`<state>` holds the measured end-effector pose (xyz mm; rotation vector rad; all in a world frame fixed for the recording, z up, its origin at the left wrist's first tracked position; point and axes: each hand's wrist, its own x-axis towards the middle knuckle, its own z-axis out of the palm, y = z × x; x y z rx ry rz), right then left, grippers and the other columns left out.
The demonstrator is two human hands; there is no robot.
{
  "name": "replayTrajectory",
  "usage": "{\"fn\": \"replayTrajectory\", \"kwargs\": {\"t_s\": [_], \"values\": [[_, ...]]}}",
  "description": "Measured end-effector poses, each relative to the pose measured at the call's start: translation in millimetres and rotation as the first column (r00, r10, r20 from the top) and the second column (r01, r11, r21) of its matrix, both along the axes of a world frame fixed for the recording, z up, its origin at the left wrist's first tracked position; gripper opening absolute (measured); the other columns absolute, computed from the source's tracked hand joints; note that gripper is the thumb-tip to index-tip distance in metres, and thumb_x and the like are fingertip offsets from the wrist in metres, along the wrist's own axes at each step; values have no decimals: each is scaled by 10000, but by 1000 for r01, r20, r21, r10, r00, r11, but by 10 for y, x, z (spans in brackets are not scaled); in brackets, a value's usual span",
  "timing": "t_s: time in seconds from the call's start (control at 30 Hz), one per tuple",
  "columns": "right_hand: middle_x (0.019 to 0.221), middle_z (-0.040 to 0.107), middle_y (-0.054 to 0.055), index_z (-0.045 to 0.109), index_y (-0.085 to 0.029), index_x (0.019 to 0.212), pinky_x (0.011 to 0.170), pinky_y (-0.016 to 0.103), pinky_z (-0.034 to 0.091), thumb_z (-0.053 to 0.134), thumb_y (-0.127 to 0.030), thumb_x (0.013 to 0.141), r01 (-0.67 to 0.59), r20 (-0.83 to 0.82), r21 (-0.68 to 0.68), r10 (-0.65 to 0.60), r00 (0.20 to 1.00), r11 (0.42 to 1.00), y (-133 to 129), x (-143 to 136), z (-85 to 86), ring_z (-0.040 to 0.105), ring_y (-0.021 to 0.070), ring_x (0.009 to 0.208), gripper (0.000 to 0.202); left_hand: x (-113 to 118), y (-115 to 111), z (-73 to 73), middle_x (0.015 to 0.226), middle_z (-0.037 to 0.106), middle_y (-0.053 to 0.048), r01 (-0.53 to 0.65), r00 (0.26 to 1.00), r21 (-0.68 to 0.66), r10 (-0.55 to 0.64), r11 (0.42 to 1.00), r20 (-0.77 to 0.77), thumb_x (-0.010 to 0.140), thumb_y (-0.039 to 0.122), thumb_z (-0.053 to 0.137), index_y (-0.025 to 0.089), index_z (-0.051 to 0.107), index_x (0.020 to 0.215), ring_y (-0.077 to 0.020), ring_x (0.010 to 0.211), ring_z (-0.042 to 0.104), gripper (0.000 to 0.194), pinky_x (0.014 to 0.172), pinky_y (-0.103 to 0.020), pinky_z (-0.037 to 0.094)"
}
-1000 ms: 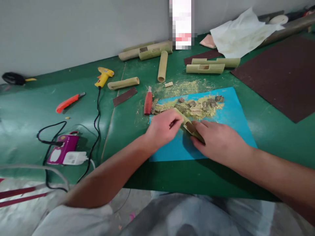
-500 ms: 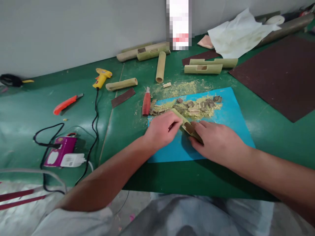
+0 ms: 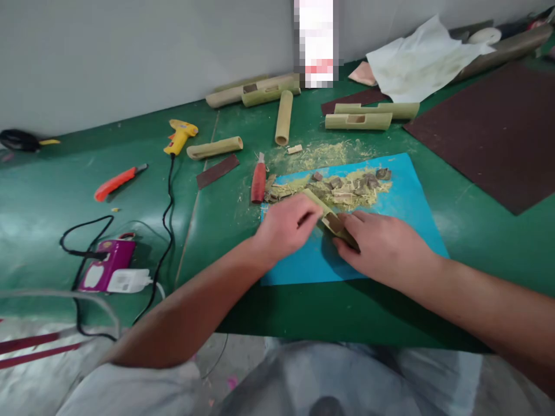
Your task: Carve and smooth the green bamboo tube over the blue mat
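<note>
A bamboo tube (image 3: 318, 201) with a notch cut in its side lies aslant over the blue sheet (image 3: 299, 267). My left hand (image 3: 288, 226) is closed at the tube's far part, its fingertips pressed together beside the notch; anything smaller inside that fist is hidden. Around the near end, my right hand (image 3: 385, 242) has its thumb and fingers wrapped. Just beyond the tube is a heap of bamboo shavings and chips (image 3: 347, 189). A red-handled blade tool (image 3: 258, 184) rests left of the heap, apart from my hands.
Other bamboo tubes (image 3: 284, 118) and notched pieces (image 3: 358, 121) lie toward the wall. On the left are a yellow glue gun (image 3: 180, 137), an orange utility knife (image 3: 117, 184) and a purple power strip (image 3: 106, 266) with cords. A dark brown sheet (image 3: 489, 138) covers the right side.
Almost nothing differs. Both hands keep their hold on the bamboo tube in the same place, and the whole view has shifted very slightly.
</note>
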<state>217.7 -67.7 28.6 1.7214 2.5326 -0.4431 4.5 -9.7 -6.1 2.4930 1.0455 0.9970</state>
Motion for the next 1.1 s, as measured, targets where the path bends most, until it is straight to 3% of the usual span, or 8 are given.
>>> {"fn": "replayTrajectory", "kwargs": {"t_s": [0.1,0.2,0.43,0.57,0.7,0.83,1.0,1.1], "values": [[985,745,119,716,-165,1090,578,322,286,557,-321,986,5,-1,-6,-5,1000,1000,6,-2,13,645,219,784,247,-11,24,3,757,683,-3,-87,996,13,87,996,31,986,193,626,190,660,819,-134,692,636,169,660,-248,513],[967,745,119,713,-164,1079,580,326,278,551,-325,989,-8,8,-5,8,1000,1000,2,5,11,652,229,789,245,-19,34,6,779,701,-7,-29,1000,0,29,1000,8,983,193,627,196,670,838,-139,725,660,152,694,-256,533],[916,735,111,711,-165,1046,561,324,249,552,-309,969,-22,10,28,22,1000,999,-21,19,11,634,218,737,228,-18,60,-21,792,707,-3,-37,999,46,37,998,4,988,198,620,202,668,844,-131,714,651,152,693,-255,537],[943,740,111,706,-164,1087,554,323,248,540,-321,980,-10,8,29,10,1000,1000,-37,16,20,634,212,729,252,-38,63,-27,768,684,-1,-124,992,39,124,991,19,976,174,625,199,656,836,-130,682,621,145,668,-257,521],[999,750,124,701,-156,1156,551,323,255,543,-337,997,-12,5,39,12,1000,999,-73,8,30,661,230,776,288,-31,37,3,824,701,-12,-52,999,-12,52,999,-9,992,206,626,198,679,911,-138,742,648,97,719,-260,545],[1014,753,111,655,-151,1322,555,326,266,544,-307,1000,-16,-30,108,19,999,994,-98,20,36,663,224,773,375,-77,87,33,849,711,-18,-128,992,1,128,992,13,985,210,610,190,681,959,-126,717,647,78,711,-250,562],[1038,760,119,674,-152,1315,575,334,286,471,-286,1024,-22,-37,97,26,999,995,-87,35,39,681,234,807,379,-109,70,31,975,745,-36,-181,981,-9,181,984,65,962,147,579,191,660,1102,-119,770,685,168,751,-241,588],[1061,769,116,680,-167,1314,572,338,285,452,-291,1026,-9,-26,76,11,1000,997,-74,35,33,690,240,825,388,-94,50,22,942,733,-22,-181,979,14,179,983,98,944,119,583,194,640,1069,-117,744,675,156,794,-275,592]]}}
